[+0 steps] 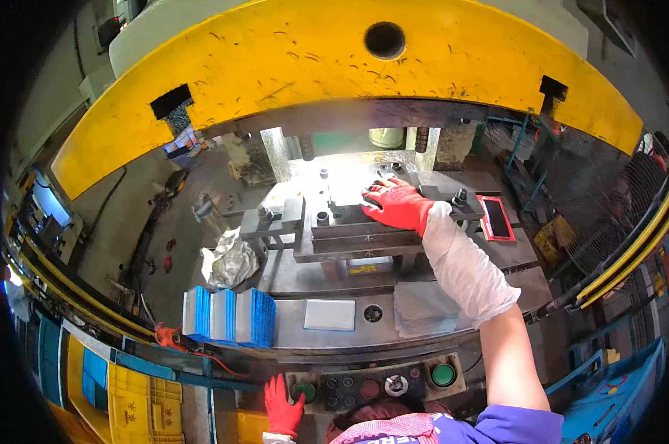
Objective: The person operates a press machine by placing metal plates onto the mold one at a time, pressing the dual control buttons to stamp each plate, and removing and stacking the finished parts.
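Note:
My right hand, in a red glove with a white sleeve cover, reaches into the press and rests over the top of the steel die. Its fingers are stretched and apart, pointing left; what lies beneath the palm is hidden. Low in the view, my left hand, also red-gloved, has its fingers spread beside the left green button of the control panel. On the press bed's front ledge lie a flat pale plate, a row of blue-edged plates and a pile of thin grey sheets.
The yellow press ram spans overhead. A phone in a red case lies right of the die, a crumpled plastic bag left of it. A second green button sits on the panel. Yellow crates stand lower left.

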A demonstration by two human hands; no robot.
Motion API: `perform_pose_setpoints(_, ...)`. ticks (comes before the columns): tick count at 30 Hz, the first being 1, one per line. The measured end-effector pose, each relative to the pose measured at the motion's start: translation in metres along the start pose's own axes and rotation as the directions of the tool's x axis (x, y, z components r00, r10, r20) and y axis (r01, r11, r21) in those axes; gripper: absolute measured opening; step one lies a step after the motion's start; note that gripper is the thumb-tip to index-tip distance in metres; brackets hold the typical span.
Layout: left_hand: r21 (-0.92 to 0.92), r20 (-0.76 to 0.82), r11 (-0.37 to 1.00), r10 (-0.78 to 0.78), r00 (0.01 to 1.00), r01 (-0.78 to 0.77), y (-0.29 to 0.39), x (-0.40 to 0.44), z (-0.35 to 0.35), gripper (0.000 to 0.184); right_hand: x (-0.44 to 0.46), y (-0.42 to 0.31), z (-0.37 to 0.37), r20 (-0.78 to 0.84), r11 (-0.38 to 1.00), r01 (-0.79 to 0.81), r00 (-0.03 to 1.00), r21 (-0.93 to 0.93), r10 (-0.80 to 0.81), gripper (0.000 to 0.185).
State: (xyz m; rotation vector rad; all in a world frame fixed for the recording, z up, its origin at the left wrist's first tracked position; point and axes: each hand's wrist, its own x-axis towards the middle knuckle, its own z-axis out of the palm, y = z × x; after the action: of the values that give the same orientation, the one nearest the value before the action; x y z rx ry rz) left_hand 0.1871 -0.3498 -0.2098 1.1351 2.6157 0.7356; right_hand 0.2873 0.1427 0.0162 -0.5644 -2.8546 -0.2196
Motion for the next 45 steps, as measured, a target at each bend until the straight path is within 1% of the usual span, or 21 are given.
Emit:
perform_pose_setpoints(3,0.005,0.019,1.0,0.017,1.0,-0.017,0.007,0.01,-0.003,0.084,-0.005,-0.011,-0.002,0.051,0.978,-0.144,0.989,0.15,0.138,0.055)
perform_pose_setpoints(4,0.004,0.024,1.0,0.021,0.999,-0.021,0.008,0.012,-0.002,0.083,-0.005,-0.018,-0.006,0.058,0.985,-0.148,0.988,0.084,0.144,0.058)
perform_pose_setpoints(7,-0.005,0.044,1.0,0.03,0.999,-0.029,0.013,0.01,0.0,0.082,-0.001,-0.029,0.009,-0.061,0.978,-0.158,0.987,-0.136,0.151,0.059)
perform_pose_setpoints(8,-0.008,0.05,0.999,0.032,0.998,-0.032,0.015,0.008,0.0,0.082,-0.001,-0.03,0.002,-0.05,0.959,-0.099,0.995,-0.266,0.088,0.056)
perform_pose_setpoints(11,-0.014,0.064,1.0,0.013,0.998,-0.012,0.014,0.0,-0.002,0.081,0.005,-0.021,0.009,-0.048,0.913,-0.022,0.999,-0.407,0.003,0.052)
perform_pose_setpoints(12,-0.021,0.061,1.0,0.01,0.998,-0.009,0.012,-0.003,-0.002,0.081,0.01,-0.021,0.012,-0.001,0.908,-0.024,1.0,-0.419,0.026,0.048)
perform_pose_setpoints(15,-0.018,0.041,1.0,0.01,0.999,-0.01,0.002,-0.011,0.001,0.08,0.01,-0.023,0.017,-0.028,0.828,-0.007,1.0,-0.561,-0.011,0.042)
perform_pose_setpoints(18,-0.018,0.032,1.0,0.001,0.999,-0.001,-0.003,-0.016,0.003,0.08,0.009,-0.026,0.011,-0.027,0.861,-0.053,0.999,-0.505,0.045,0.039)
perform_pose_setpoints(21,-0.036,0.064,0.999,-0.028,0.998,0.03,0.001,-0.018,-0.002,0.08,0.014,-0.026,0.014,-0.058,0.888,-0.032,0.998,-0.458,0.006,0.036)
perform_pose_setpoints(24,-0.012,0.066,1.0,0.022,0.998,-0.021,-0.002,-0.013,0.002,0.081,0.016,-0.025,0.023,-0.128,0.854,-0.054,0.992,-0.517,-0.014,0.035)
perform_pose_setpoints(27,0.001,0.068,0.999,0.034,0.997,-0.034,-0.002,-0.013,0.003,0.081,0.02,-0.025,0.012,0.02,0.843,0.016,1.0,-0.537,-0.006,0.035)
perform_pose_setpoints(28,0.004,0.076,1.0,0.028,0.997,-0.029,-0.001,-0.013,0.002,0.08,0.03,-0.016,0.023,0.104,0.87,0.033,0.994,-0.492,0.022,0.036)
perform_pose_setpoints(31,0.01,0.082,1.0,0.014,0.997,-0.015,0.005,-0.012,-0.003,0.08,0.027,-0.013,-0.01,0.273,0.989,-0.008,0.961,-0.151,0.049,0.042)
perform_pose_setpoints(32,0.009,0.075,1.0,0.011,0.997,-0.012,0.005,-0.014,-0.003,0.08,0.026,-0.012,-0.016,0.338,0.99,-0.143,0.932,0.002,0.134,0.05)
perform_pose_setpoints(35,-0.014,0.043,1.0,0.02,0.999,-0.019,-0.002,-0.017,0.002,0.08,0.017,-0.011,-0.017,0.267,0.986,-0.161,0.952,0.033,0.147,0.051)
perform_pose_setpoints(36,-0.025,0.03,0.999,0.023,0.999,-0.022,-0.005,-0.019,0.005,0.08,0.019,-0.017,-0.021,0.297,0.987,-0.162,0.941,-0.02,0.161,0.051)
perform_pose_setpoints(39,-0.007,0.017,1.0,-0.003,1.0,0.004,-0.011,-0.023,0.008,0.08,0.017,-0.027,-0.007,-0.057,0.991,-0.109,0.993,-0.074,0.105,0.051)
perform_pose_setpoints(40,-0.006,0.02,1.0,-0.018,1.0,0.018,-0.013,-0.023,0.01,0.08,0.023,-0.03,0.001,0.057,0.987,-0.156,0.986,-0.04,0.158,0.052)
perform_pose_setpoints(41,-0.004,0.026,0.999,-0.033,0.999,0.033,-0.016,-0.023,0.012,0.081,0.024,-0.036,0.005,0.057,0.967,-0.244,0.969,0.069,0.24,0.05)
perform_pose_setpoints(44,-0.009,0.006,0.998,-0.054,0.998,0.054,-0.023,-0.023,0.025,0.082,0.022,-0.029,0.006,0.017,0.965,-0.205,0.979,0.161,0.205,0.047)
perform_pose_setpoints(45,-0.007,-0.011,0.998,-0.055,0.998,0.055,-0.029,-0.02,0.031,0.082,0.019,-0.03,-0.002,0.052,0.967,-0.198,0.98,0.157,0.193,0.048)
